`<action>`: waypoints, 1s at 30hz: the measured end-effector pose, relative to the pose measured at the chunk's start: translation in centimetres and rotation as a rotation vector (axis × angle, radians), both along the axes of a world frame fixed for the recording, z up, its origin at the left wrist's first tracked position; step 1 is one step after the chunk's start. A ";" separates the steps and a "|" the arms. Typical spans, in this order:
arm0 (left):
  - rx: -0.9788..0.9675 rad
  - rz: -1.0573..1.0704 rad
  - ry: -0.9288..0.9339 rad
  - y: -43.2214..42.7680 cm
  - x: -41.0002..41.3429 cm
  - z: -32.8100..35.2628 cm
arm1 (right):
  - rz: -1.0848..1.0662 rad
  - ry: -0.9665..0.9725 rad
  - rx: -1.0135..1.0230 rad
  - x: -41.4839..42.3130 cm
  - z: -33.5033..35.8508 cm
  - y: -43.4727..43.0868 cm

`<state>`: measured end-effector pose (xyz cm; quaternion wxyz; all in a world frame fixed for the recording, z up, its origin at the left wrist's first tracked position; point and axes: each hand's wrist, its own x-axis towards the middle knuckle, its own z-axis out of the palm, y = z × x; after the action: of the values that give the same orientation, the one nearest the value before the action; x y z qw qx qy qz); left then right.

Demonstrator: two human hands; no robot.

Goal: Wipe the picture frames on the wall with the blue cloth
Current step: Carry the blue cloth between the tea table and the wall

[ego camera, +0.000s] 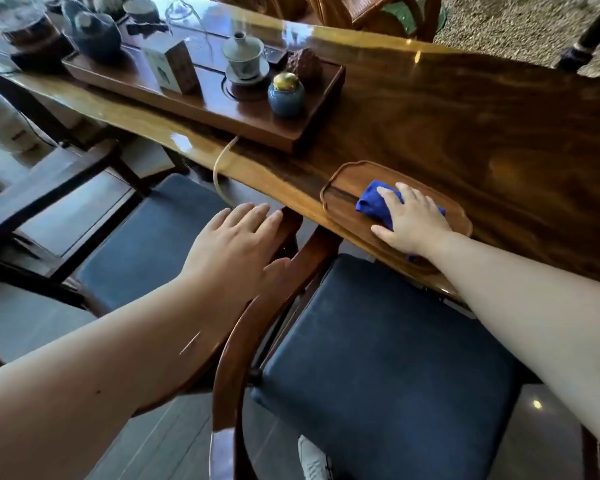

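Note:
A crumpled blue cloth lies in a shallow wooden tray near the front edge of a long polished wooden table. My right hand lies on top of the cloth, fingers spread over it and pressing down; most of the cloth is hidden under the palm. My left hand hovers flat with fingers apart above the curved wooden chair back, holding nothing. No picture frames or wall are in view.
A dark tea tray at the back left holds a lidded cup, a blue jar with a gold lid, a small box and teapots. Two blue-cushioned chairs stand below the table edge. A thin hose hangs down.

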<state>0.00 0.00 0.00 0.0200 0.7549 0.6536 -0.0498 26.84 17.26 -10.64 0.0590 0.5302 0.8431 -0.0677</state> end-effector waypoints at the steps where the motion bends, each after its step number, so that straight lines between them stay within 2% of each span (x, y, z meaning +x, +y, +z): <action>1: -0.013 0.002 0.003 0.0 0.0 -0.2 | -0.002 0.006 0.003 0.0 0.0 0.1; 5: 0.041 0.005 0.024 0.1 -0.3 -0.7 | 0.032 0.003 0.109 -0.5 0.0 0.8; 10: 0.067 0.026 0.055 -1.0 -2.1 0.5 | 0.024 0.014 0.046 -2.6 2.2 0.3; 15: 0.082 0.054 0.160 -3.5 -6.1 3.1 | 0.248 0.139 0.110 -8.2 5.9 -2.2; 22: 0.112 0.166 0.266 -9.4 -13.7 9.8 | 0.555 0.332 0.186 -20.2 13.3 -8.1; 30: 0.215 0.336 0.391 -20.4 -23.0 18.3 | 0.814 0.459 0.313 -33.1 22.7 -17.6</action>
<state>-23.02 -20.42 18.27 -0.1787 0.6097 0.7627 -0.1210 -6.25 -0.29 12.08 -0.1869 0.1319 0.9731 -0.0268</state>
